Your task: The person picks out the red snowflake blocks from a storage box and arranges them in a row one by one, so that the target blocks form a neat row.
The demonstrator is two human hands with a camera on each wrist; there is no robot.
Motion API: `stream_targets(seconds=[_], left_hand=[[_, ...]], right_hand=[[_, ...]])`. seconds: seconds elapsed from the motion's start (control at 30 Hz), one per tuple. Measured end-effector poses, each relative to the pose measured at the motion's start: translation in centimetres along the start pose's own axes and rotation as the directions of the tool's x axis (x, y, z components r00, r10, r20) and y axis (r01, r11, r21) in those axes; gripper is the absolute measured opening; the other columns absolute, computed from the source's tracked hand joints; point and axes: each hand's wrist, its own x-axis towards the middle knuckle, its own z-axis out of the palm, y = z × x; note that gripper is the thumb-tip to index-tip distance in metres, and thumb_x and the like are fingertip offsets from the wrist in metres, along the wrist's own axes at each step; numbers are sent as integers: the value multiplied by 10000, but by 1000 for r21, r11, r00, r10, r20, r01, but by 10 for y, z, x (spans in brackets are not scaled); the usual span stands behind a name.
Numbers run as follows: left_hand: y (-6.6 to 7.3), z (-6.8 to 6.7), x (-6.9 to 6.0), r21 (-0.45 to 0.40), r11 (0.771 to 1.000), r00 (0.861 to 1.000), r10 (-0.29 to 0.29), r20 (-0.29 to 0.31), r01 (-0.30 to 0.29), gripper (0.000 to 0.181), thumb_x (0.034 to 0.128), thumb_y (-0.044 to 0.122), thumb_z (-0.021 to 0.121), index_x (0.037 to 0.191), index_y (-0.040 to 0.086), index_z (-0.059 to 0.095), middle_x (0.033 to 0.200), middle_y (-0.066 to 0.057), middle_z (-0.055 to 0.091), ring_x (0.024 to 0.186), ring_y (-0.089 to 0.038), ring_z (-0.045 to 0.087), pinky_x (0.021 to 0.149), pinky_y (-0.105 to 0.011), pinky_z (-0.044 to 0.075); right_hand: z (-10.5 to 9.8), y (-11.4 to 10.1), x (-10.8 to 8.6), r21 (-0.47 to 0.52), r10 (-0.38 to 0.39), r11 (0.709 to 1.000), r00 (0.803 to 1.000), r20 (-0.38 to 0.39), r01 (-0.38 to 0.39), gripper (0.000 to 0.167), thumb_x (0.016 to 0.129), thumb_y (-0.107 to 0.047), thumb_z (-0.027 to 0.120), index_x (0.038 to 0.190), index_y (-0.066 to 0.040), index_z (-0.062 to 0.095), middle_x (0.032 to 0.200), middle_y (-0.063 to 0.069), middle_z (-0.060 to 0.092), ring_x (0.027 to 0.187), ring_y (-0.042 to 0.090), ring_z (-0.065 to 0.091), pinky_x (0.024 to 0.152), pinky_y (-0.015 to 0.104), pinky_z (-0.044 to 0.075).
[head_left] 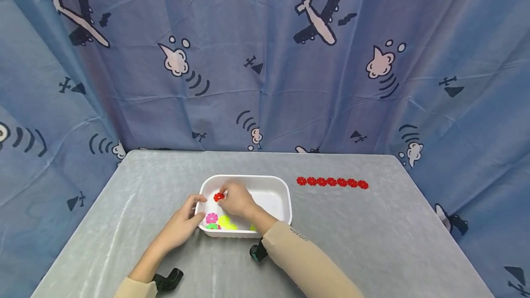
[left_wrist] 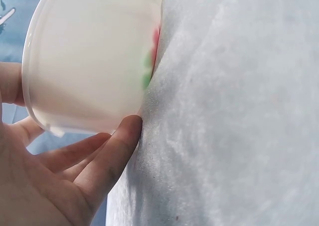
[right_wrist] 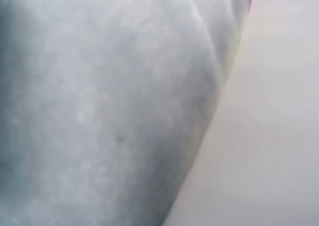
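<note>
A white plastic tray sits on the table, with small flower-shaped pieces inside. My left hand grips its left end; in the left wrist view, the fingers lie against the tray's outer wall. Inside the tray, my right hand pinches at a red flower piece, partly covered by the fingertips. Nearer the front wall lie a pink flower piece, yellow pieces and a green one. The right wrist view is blurred and shows the tray's wall but no hand.
Several red flower pieces form a row on the table to the right of the tray. A grey-white cloth covers the table. Behind it hangs a blue curtain printed with airplanes.
</note>
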Motion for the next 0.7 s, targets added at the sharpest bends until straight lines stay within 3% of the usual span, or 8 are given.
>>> stream_targets(seconds=[0.23, 0.7], left_hand=[[1, 0, 0, 5, 1000, 1000, -6, 1, 6, 318, 1006, 129, 575, 1313, 179, 511, 1338, -217, 594, 1162, -336, 631, 977, -542, 454], [0, 0, 0, -3, 1000, 1000, -6, 0, 6, 316, 1003, 117, 573, 1309, 168, 512, 1346, -236, 582, 1161, -354, 632, 970, -539, 456]], right_hand=[[1, -1, 0, -23, 21, 1000, 1000, -3, -21, 213, 885, -178, 774, 1063, -83, 705, 878, -21, 617, 788, 143, 539, 716, 283, 465], [-1, 3, -1, -32, -23, 999, 998, 54, 25, 138, 860, -161, 790, 939, -144, 678, 771, -50, 559, 704, 103, 507, 626, 246, 414]])
